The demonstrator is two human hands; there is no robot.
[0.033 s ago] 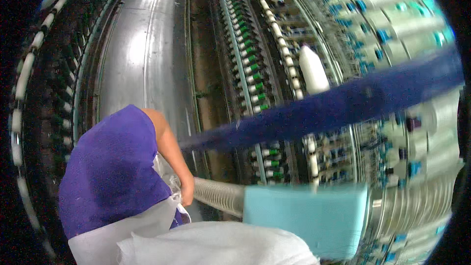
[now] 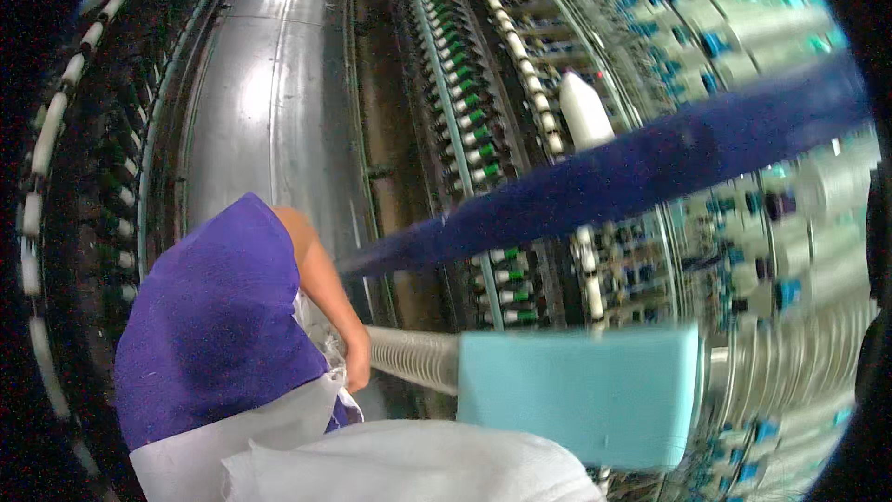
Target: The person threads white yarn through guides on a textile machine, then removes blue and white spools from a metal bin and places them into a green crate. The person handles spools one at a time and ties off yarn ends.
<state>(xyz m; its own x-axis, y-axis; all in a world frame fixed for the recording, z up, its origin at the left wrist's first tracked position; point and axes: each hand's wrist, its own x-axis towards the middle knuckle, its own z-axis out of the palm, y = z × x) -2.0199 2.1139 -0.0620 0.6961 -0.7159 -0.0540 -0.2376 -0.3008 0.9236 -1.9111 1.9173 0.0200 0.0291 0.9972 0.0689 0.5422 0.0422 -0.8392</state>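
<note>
My left arm, in a purple sleeve (image 2: 218,316), bends down so that my left hand (image 2: 356,363) is low in the middle-left. Its fingers are closed at crumpled, partly see-through white material (image 2: 325,339), probably a bag or sheet; the fingertips are partly hidden. White cloth (image 2: 409,460) bulges below the hand along the lower edge. My right hand does not show. A long dark blue strip (image 2: 650,163), smeared by motion, crosses from the right rim and tapers to a point just above my left hand; I cannot make out what it is.
A light blue box (image 2: 576,395) with a ribbed grey hose (image 2: 413,358) stands right of my hand. A smooth metal panel (image 2: 246,112) runs away ahead. Rows of green-and-white bobbins (image 2: 474,135), white yarn packages (image 2: 585,112) and spinning frames line the right; dark machinery lines the left.
The light blue box and the machine rows sit slightly higher in the picture. The dark blue strip's right part has shifted up. My left hand keeps its pose.
</note>
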